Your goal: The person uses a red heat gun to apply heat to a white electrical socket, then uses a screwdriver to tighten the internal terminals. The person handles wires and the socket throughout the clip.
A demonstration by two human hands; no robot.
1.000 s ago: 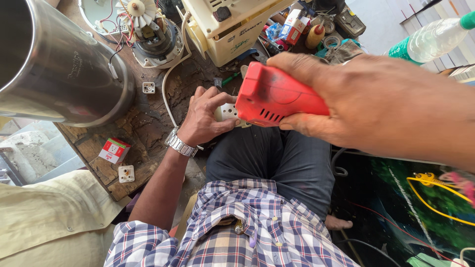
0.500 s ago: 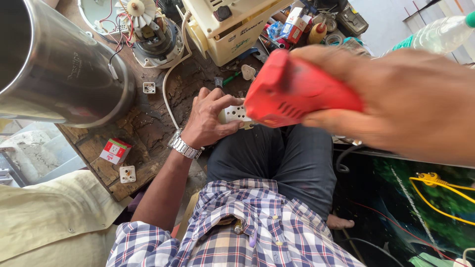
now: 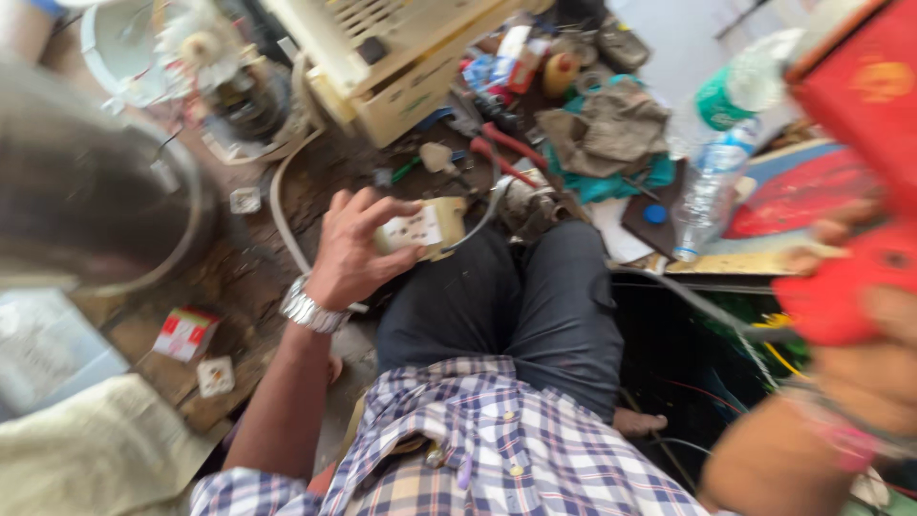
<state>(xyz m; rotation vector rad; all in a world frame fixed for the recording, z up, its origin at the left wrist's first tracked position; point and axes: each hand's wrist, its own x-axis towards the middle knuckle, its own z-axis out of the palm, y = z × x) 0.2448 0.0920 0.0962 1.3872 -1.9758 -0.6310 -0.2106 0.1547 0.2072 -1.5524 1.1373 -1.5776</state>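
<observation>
Red plastic is filling the right edge of the head view: my right hand [image 3: 864,330] is wrapping around a red tool [image 3: 864,182], fingers [image 3: 831,229] curled shut against its body, raised close to the camera and blurred. My left hand [image 3: 349,253] is resting over my knee, fingers [image 3: 377,205] half spread and bent, pinching a cream switch plate [image 3: 420,229] by its left end. That plate is lying just beyond my dark trousers [image 3: 516,296], at the near edge of the cluttered bench [image 3: 315,182]. Beside it, a clear bottle [image 3: 712,182] is leaning near a crumpled cloth [image 3: 607,129], and a cream housing [image 3: 401,57] is sitting farther back.
</observation>
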